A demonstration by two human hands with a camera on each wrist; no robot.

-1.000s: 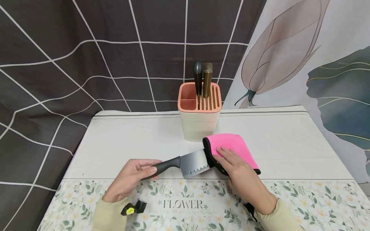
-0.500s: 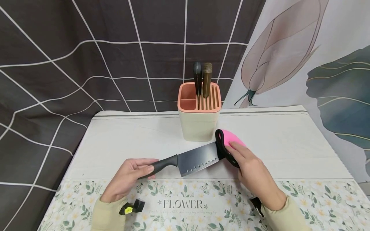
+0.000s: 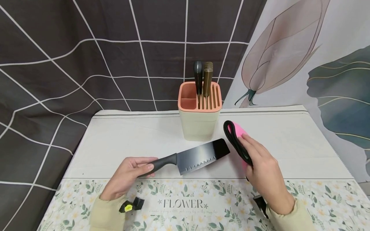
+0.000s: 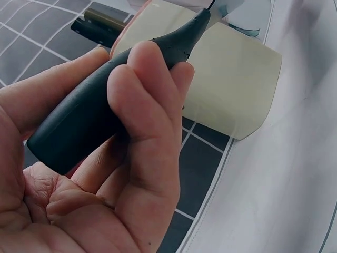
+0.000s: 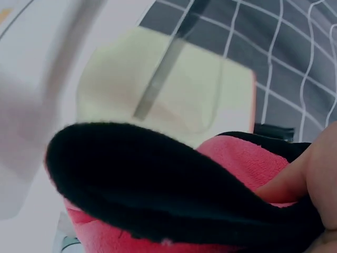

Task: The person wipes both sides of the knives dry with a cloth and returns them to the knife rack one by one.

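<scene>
My left hand (image 3: 127, 176) holds a cleaver (image 3: 195, 159) by its black handle, which lies across the curled fingers in the left wrist view. The blade points right and slightly away, its serrated-looking marks along the near edge and its tip dark. Just right of the tip, my right hand (image 3: 267, 173) grips a folded pink cloth (image 3: 235, 142) with a black border, fold facing the blade. Cloth and blade stand apart. The right wrist view shows the cloth (image 5: 158, 184) up close, a thumb or finger pressed on it; the other fingers are hidden.
Behind the cleaver stands a cream knife holder (image 3: 199, 126) with an orange slotted top. A black handle (image 3: 198, 77) and a brown handle (image 3: 207, 78) stick up from its slots. A dark gridded curtain (image 3: 162, 57) hangs behind the white, flower-printed table cover (image 3: 130, 134).
The cloth, held in my right hand, has slid rightward along the blade and off its tip, uncovering the whole blade. My left hand and the cleaver have shifted slightly left.
</scene>
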